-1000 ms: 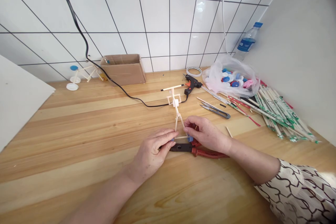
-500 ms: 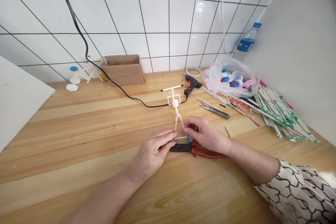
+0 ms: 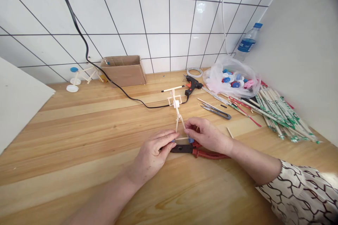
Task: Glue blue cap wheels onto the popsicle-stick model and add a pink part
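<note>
A small frame of wooden sticks (image 3: 177, 110), shaped like a tricycle, stands in front of me with a dark-tipped crossbar at its far end. Blue bottle caps (image 3: 190, 140) sit at its near end, joined by a thin stick. My left hand (image 3: 155, 149) pinches the near left corner, its fingers covering most of the cap there. My right hand (image 3: 207, 135) is closed on the right leg of the frame, just above the right cap. Pliers with red handles (image 3: 208, 154) lie flat under and beside both hands, their dark jaws pointing left.
A black glue gun (image 3: 194, 83) lies behind the frame, near thread snips (image 3: 216, 111) and a tape roll (image 3: 194, 72). At right are a bag of bottle caps (image 3: 232, 77), wrapped chopsticks (image 3: 287, 116) and a water bottle (image 3: 248, 42). A cardboard box (image 3: 124, 71) and another stick model (image 3: 79, 77) stand back left.
</note>
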Motion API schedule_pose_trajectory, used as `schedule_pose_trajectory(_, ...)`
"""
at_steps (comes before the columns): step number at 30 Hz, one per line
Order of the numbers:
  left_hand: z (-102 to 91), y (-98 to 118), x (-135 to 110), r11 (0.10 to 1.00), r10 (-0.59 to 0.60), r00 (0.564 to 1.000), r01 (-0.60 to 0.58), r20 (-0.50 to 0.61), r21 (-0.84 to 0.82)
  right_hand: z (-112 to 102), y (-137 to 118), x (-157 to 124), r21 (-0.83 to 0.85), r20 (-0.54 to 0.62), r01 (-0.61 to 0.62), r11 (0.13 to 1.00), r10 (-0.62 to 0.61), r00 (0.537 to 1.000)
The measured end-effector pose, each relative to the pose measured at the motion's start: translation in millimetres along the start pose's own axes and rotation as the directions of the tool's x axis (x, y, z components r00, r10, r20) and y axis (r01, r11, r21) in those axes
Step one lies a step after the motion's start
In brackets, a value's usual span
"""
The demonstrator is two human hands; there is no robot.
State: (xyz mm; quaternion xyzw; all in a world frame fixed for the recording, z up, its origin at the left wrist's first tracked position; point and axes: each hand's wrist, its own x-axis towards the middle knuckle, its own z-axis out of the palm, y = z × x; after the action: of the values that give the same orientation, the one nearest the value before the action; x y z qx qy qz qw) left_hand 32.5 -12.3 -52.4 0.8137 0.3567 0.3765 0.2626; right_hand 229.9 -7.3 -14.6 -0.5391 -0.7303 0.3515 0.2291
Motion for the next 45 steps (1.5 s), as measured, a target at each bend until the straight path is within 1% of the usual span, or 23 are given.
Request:
schedule_pose_trajectory(7,-0.1,1.4,1.0,1.000,-0.016,1.000,0.016,0.002,-0.005,1.1,1.5,-0.6,0.001,-0.004,0.009,1.000,-0.009,1.000)
schedule_pose_trajectory(11,-0.9,0.8,0.6,1.000,0.001,1.000,-0.001,-0.006,-0.004,2.0,1.9,-0.8,0.005,-0.008,0.017,1.000,-0.017,1.000)
schedule_pose_trajectory(33,-0.5,1.6,-0.4,1.000,-0.012,1.000,0.012,0.002,-0.003,0.0,-1.7,-1.6,0.012,0.011,-0.007,1.000,0.007,1.000)
schedule_pose_trajectory(45,-0.8,1.8,0.4,1.000,-0.014,1.000,0.014,0.007,-0.009,1.0,0.1,-1.1,0.011,-0.001,-0.001,1.000,0.001,1.000)
